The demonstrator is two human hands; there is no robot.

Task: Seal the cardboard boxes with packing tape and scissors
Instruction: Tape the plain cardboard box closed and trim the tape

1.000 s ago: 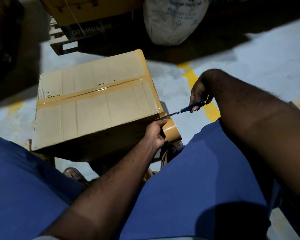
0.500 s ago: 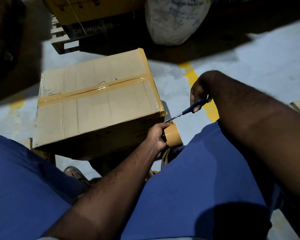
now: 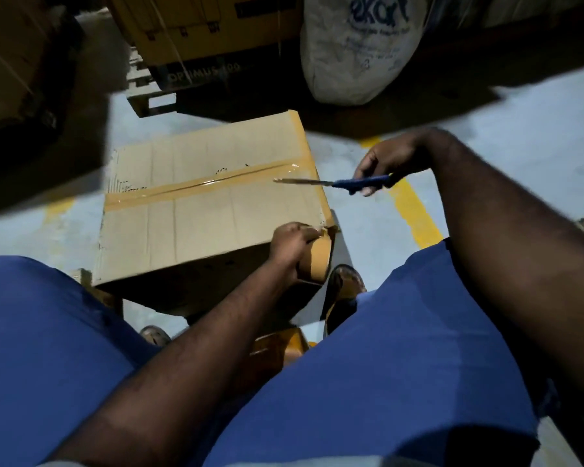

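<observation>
floor: grey-blue painted concrete floor (image 3: 526, 136), matte and scuffed, with a yellow painted line (image 3: 415, 210) running to the right of the box.
legs: my knees in blue cloth trousers (image 3: 402, 365) fill the bottom of the view, one on each side of the box.
box: brown rectangular corrugated cardboard box (image 3: 209, 217) on the floor between my knees, flaps down, top face flat with faint vertical creases and a torn, ragged left edge.
sack: white woven plastic sack (image 3: 358, 55), rounded and bulging, blue print on it, standing beyond the box and apart from it.
seam tape: glossy brown tape strip (image 3: 196, 188) along the centre seam from left to right; more of the same tape down the right top edge.
right hand: my right hand (image 3: 388, 160) grips the scissors handle, fingers curled round it, held above the floor just right of the box.
scissors: blue-handled steel scissors (image 3: 334, 182), thin blades together, tip over the right end of the seam tape. Contact: cannot tell, blurred.
left hand: my left hand (image 3: 292, 239) at the near right corner, fingers curled over the tape roll.
roll: brown packing tape roll (image 3: 317, 261), a smooth ring, against the box's near side at that corner.
</observation>
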